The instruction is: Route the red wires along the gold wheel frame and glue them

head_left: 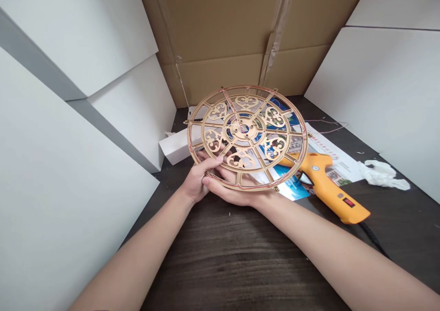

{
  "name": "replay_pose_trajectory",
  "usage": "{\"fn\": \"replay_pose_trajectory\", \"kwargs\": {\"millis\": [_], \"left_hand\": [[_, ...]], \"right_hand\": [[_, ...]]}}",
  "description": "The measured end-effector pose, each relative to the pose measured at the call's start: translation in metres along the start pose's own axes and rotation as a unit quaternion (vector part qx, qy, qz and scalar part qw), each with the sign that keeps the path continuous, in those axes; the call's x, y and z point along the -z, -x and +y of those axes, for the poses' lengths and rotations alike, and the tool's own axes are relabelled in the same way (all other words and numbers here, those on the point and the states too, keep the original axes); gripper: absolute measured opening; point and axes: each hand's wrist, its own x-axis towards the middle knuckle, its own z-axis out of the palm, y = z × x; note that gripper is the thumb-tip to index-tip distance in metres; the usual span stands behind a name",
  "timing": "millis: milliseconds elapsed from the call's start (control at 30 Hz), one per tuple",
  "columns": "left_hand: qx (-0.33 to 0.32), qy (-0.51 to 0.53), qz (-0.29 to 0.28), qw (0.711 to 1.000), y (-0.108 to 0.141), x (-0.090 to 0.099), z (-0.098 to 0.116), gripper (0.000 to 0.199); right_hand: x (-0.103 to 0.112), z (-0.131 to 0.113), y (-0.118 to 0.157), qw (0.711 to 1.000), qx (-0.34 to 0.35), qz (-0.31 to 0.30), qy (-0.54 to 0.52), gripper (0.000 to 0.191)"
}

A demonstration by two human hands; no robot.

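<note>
I report a laser-cut openwork disc [237, 130], gold-toned and possibly thin wood, though I cannot confirm the material. It is held in front of me above the dark wood-grain table [240, 260], tilted with its face toward me and its far edge raised. Being round, it shows no long axis; small tabs project from its rim at the left, right and far side. Eight straight spokes run from a concentric central hub to the outer ring, with scrollwork heart panels between them, and a thin red wire [302, 136] follows the rim. My left hand [197, 180] is curled around the lower-left edge, its fingers closed on the ring. My right hand [233, 192] cups the near edge from below, palm up, with its fingers passing behind the frame. Neither hand is spread flat, and the two sit just beside each other. To the right, partly under the disc, an orange hot glue gun [326, 187] lies on a printed brochure [338, 164], its black cord [373, 237] trailing off. Crumpled white tissue [383, 174] lies farther right. A white box [173, 148] stands beyond the disc's left side, against white panels [62, 164] and a cardboard backing [220, 36].
</note>
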Motion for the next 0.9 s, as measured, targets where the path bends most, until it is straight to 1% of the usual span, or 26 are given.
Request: {"fn": "replay_pose_trajectory", "kwargs": {"millis": [200, 400, 533, 633, 767, 900], "left_hand": [[-0.001, 0.001, 0.0, 1.0, -0.0002, 0.0016, -0.0012, 0.028], [-0.002, -0.001, 0.002, 1.0, 0.0002, 0.0017, -0.0014, 0.039], [-0.006, 0.007, -0.005, 1.0, 0.0003, 0.0011, -0.0015, 0.043], [-0.011, 0.003, -0.001, 1.0, 0.0, 0.0008, -0.0016, 0.043], [-0.017, 0.001, -0.009, 1.0, 0.0, 0.0011, -0.0016, 0.042], [-0.009, -0.001, -0.007, 1.0, 0.0002, 0.0013, -0.001, 0.039]], "right_hand": [[0.0004, 0.0003, -0.0001, 1.0, 0.008, 0.003, 0.002, 0.063], [0.0012, -0.0015, 0.0002, 1.0, 0.005, -0.005, -0.027, 0.065], [0.0003, -0.0013, 0.001, 1.0, 0.003, -0.006, -0.017, 0.065], [0.0003, -0.0009, 0.0012, 1.0, 0.009, -0.002, -0.012, 0.065], [0.0014, -0.0013, 0.0008, 1.0, 0.009, -0.005, -0.011, 0.065], [0.001, -0.0006, 0.0008, 1.0, 0.007, -0.01, -0.011, 0.066]]}}
